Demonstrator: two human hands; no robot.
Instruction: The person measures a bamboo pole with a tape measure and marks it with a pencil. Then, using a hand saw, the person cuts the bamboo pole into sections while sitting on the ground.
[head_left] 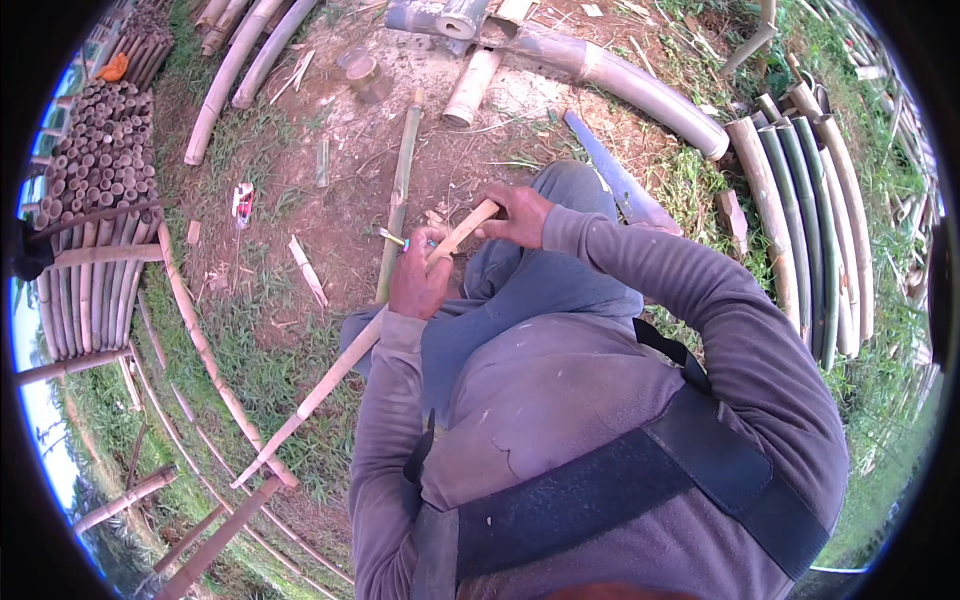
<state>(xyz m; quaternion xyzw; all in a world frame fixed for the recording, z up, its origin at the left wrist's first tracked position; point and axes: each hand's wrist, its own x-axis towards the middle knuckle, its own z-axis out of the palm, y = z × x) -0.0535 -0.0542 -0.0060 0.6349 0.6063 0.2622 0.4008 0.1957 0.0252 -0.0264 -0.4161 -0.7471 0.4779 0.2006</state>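
Observation:
A long, flat bamboo slat (335, 376) lies slantwise across my lap, its far end reaching out to the lower left. My right hand (518, 216) is closed around its upper end. Closer to the middle, my left hand (416, 278) is wrapped round the same slat. A thin, small stick-like tool (390, 237) with a pale yellow-green body and some teal pokes out of the left fingers; its kind is too small to tell. Under the left hand, a greenish bamboo pole (402, 185) lies on the ground, running away from my bent legs (545, 275).
Beside my right knee rests a blue saw blade (612, 170). Thick bamboo poles (640, 85) lie ahead, with more poles (800, 215) at right. Stacked cut bamboo (100, 150) stands far left behind a bamboo rail (200, 335). A red-and-white object (242, 204) and wood scraps (308, 272) dot the ground.

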